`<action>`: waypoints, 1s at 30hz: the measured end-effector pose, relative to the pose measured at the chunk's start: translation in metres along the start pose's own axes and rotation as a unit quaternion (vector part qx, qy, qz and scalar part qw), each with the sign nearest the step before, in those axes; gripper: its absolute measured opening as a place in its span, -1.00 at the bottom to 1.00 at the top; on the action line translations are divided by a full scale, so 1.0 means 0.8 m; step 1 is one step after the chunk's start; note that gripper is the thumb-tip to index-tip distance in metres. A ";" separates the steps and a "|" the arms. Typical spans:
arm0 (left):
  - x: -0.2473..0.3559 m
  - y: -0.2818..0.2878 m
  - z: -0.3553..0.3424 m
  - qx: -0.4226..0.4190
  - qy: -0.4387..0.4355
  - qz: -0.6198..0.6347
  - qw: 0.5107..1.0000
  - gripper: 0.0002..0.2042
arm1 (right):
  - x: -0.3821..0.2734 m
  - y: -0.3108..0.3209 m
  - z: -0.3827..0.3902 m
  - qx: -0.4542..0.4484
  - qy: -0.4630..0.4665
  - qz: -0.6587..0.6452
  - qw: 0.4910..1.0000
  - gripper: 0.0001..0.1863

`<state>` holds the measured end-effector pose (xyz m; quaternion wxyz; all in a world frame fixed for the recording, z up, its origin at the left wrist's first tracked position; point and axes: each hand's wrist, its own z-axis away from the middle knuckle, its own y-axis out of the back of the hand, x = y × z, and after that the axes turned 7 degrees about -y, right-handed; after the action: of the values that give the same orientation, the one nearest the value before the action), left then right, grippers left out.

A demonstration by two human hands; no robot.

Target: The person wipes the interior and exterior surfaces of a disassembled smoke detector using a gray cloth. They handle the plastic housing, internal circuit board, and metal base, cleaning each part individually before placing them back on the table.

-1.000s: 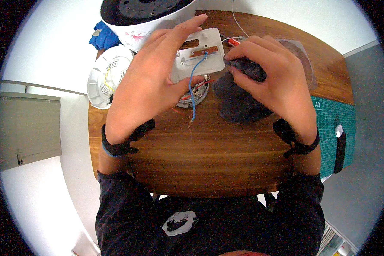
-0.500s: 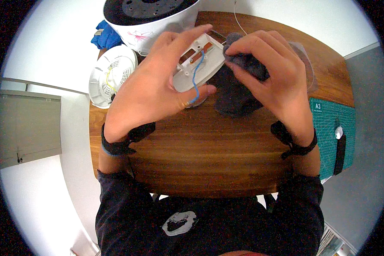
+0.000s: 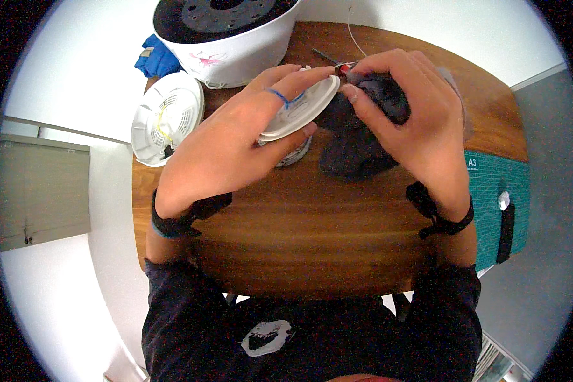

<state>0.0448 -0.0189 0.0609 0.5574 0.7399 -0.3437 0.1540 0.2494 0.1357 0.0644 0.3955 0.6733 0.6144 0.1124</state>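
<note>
A round wooden table [image 3: 312, 242] fills the middle of the frame, its far edge curving along the top. At the upper centre a large white housing [image 3: 235, 44] with a dark inner face is stood on the table's far edge. A green cutting mat [image 3: 493, 204] is seen at the right edge of the table, with a black-and-white knife [image 3: 504, 223] laid on it. A white vented cover [image 3: 167, 118] is set at the upper left, overhanging the table's left rim, and a blue cloth [image 3: 156, 57] is seen just above it, beside the housing.

Just above the middle of the frame, the left hand [image 3: 229, 149] is closed on a white disc [image 3: 302, 108], which is gripped at its edge between thumb and fingers and held tilted above the table; a blue wire is looped over one finger. The right hand [image 3: 414, 121] is closed around a dark rag [image 3: 363, 127], which is pressed against the right edge of the disc and hangs down to the table. A small round part [image 3: 293, 155] is partly hidden beneath the disc. A thin tool [image 3: 331, 60] with a red tip is seen just above the fingertips.
</note>
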 end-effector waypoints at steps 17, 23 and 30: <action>0.008 0.003 -0.003 -0.002 -0.006 -0.030 1.000 -0.34 | 0.011 -0.007 0.002 -0.041 0.011 -0.026 0.999 -0.70; 0.005 0.002 -0.002 0.002 -0.012 -0.038 0.999 -0.36 | 0.014 -0.002 0.001 -0.045 0.028 -0.002 0.999 -0.73; 0.005 0.002 -0.001 0.000 0.005 -0.010 1.000 -0.42 | 0.014 -0.002 -0.003 -0.037 0.074 0.033 0.996 -0.78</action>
<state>0.0468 -0.0200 0.0650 0.5607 0.7426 -0.3333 0.1520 0.2488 0.1466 0.0614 0.3696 0.6682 0.6148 0.1973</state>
